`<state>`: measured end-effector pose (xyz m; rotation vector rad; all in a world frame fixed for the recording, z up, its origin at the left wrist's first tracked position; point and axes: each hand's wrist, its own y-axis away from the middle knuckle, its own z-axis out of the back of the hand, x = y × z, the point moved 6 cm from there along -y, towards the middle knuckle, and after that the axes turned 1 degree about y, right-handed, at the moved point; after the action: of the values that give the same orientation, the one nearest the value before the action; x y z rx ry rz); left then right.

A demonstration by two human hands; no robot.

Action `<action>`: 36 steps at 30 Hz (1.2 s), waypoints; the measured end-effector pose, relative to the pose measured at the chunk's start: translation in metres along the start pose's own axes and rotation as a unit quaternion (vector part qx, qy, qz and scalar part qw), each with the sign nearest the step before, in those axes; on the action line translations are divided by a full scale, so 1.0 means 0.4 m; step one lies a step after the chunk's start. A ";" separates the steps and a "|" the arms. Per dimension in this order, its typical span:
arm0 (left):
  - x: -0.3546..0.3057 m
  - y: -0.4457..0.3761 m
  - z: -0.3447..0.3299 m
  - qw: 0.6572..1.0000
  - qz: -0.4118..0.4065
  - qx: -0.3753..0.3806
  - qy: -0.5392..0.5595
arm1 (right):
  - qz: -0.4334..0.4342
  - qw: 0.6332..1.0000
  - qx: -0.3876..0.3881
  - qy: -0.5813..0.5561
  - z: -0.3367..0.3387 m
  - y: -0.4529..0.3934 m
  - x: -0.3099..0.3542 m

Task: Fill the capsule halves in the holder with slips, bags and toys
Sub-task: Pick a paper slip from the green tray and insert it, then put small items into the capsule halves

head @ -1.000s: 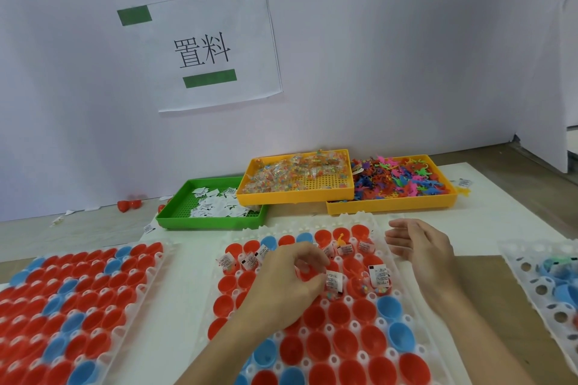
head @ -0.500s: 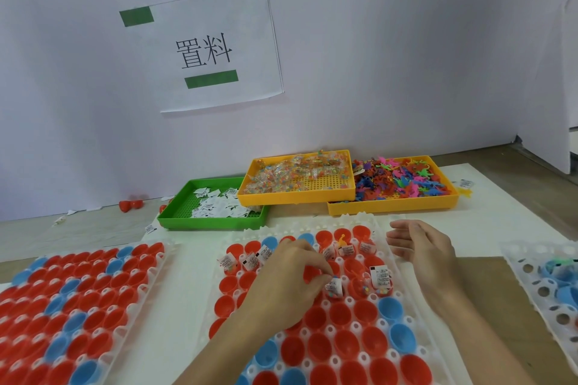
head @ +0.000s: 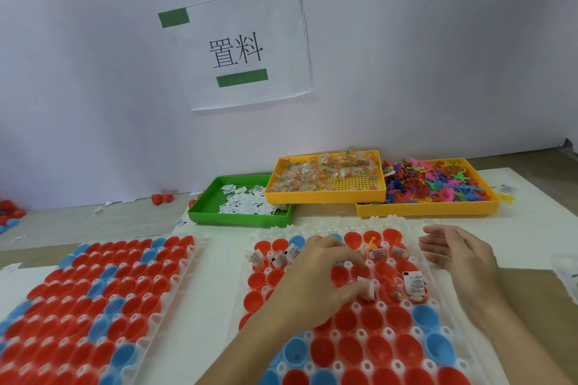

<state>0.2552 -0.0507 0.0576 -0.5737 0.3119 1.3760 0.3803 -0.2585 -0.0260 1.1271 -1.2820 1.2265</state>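
The white holder [head: 339, 226] in front of me carries red and blue capsule halves [head: 372, 317]. Several halves in its far rows hold paper slips [head: 414, 283], and one has an orange toy [head: 372, 241]. My left hand [head: 316, 281] is over the middle of the holder, fingers curled, pinching a blurred white slip [head: 366, 288] low over a red half. My right hand [head: 459, 256] hovers with relaxed fingers at the holder's far right edge, holding nothing. Part of the holder lies hidden under my left hand.
Behind the holder stand a green tray [head: 219, 219] of slips, a yellow tray [head: 325, 198] of small bags and another yellow tray [head: 428, 212] of coloured toys. A second holder [head: 190, 255] of capsule halves lies at the left. A third one [head: 566, 278] shows at the right edge.
My left hand has lowered the slip towards a red half in the holder's middle. The right hand has stayed almost still. The view has shifted left.
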 end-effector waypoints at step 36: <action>0.428 -0.207 0.300 0.951 0.245 -0.181 -0.051 | -0.021 1.000 -0.004 -0.013 -0.009 0.000 0.004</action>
<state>0.3531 0.1503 0.0826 -0.7551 0.1164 1.9610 0.3804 -0.2549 -0.0242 1.1620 -1.2751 1.1794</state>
